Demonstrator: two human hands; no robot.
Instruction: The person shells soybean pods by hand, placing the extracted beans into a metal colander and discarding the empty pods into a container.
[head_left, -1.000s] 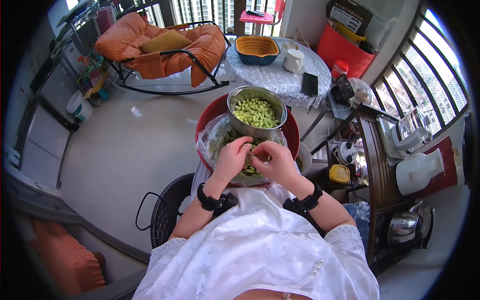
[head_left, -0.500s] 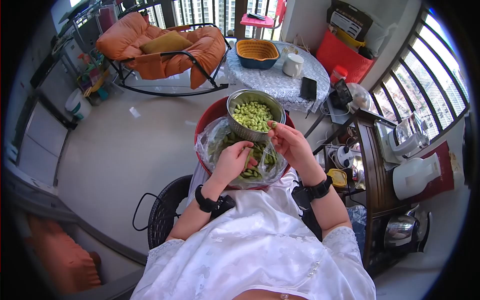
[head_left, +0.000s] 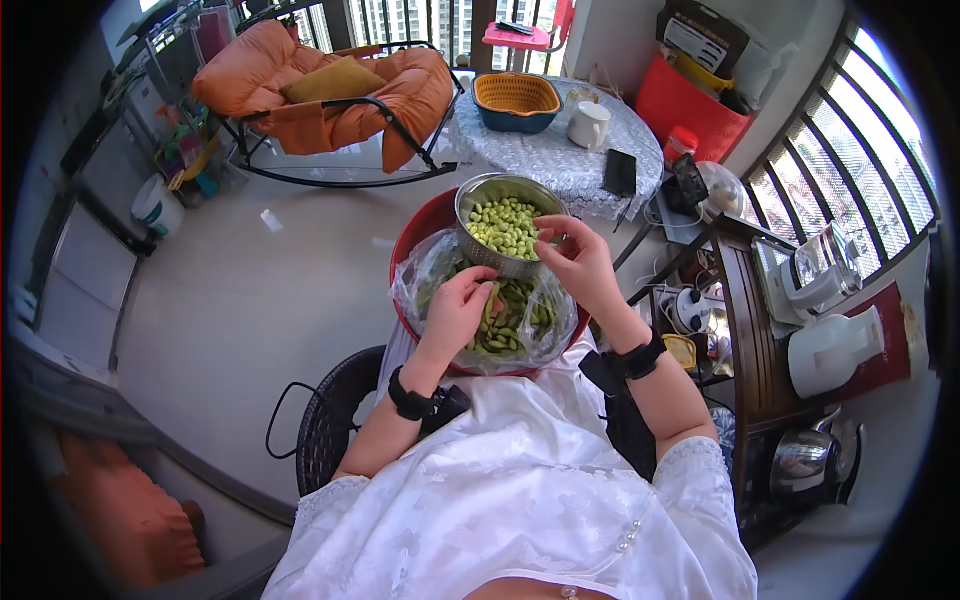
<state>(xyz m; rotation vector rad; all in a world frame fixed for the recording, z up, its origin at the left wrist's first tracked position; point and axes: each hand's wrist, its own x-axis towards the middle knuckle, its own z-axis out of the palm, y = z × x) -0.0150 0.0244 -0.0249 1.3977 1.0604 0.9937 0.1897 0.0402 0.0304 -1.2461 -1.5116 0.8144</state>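
Observation:
My right hand (head_left: 578, 260) is at the right rim of a metal colander (head_left: 497, 260), thumb and fingers slightly apart, with no bean visible between them. Shelled green beans (head_left: 503, 228) fill much of the colander. Lower and to the left, my left hand (head_left: 457, 312) has its fingers curled round what looks like a green bean pod (head_left: 494, 292), partly hidden. Beneath it, more unshelled pods (head_left: 515, 325) lie in a clear plastic bag (head_left: 413, 275). The bag and colander rest in a red basin (head_left: 408, 236) at my lap.
A round table (head_left: 485, 140) beyond the basin bears an orange basket (head_left: 515, 95), a white mug (head_left: 588, 126) and a black phone (head_left: 620, 173). An orange rocking chair (head_left: 270, 75) stands at left. To my right is a dark wooden shelf (head_left: 765, 370) with a white jug (head_left: 832, 352).
My right hand has moved slightly up over the colander's rim, its fingers parting; the green bean at its fingertips no longer shows. My left hand has risen slightly above the pods.

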